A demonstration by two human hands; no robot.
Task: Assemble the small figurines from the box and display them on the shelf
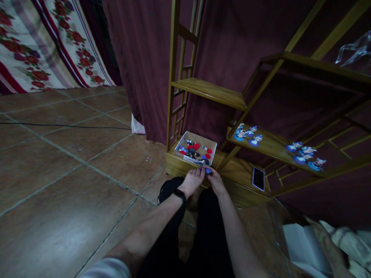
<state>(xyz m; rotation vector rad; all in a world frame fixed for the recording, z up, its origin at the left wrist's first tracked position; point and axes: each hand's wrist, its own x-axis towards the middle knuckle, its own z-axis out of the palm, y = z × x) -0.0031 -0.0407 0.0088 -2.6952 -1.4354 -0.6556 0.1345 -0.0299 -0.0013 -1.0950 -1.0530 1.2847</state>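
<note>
A small blue-purple figurine is pinched between my two hands, just in front of an open cardboard box. My left hand, a black band on its wrist, closes on it from the left. From the right, the fingers of my right hand grip the same figurine; part of it is hidden by the fingers. Inside the box lie several small figurine pieces, some dark, some blue and white, with round red discs among them. The box rests on the low base of a wooden display shelf.
On the wooden shelf stand two groups of blue-and-white figurines. A phone lies on the shelf base. A clear horse-like ornament is at upper right. A white box and another person's limb show at lower right. A cable crosses the floor.
</note>
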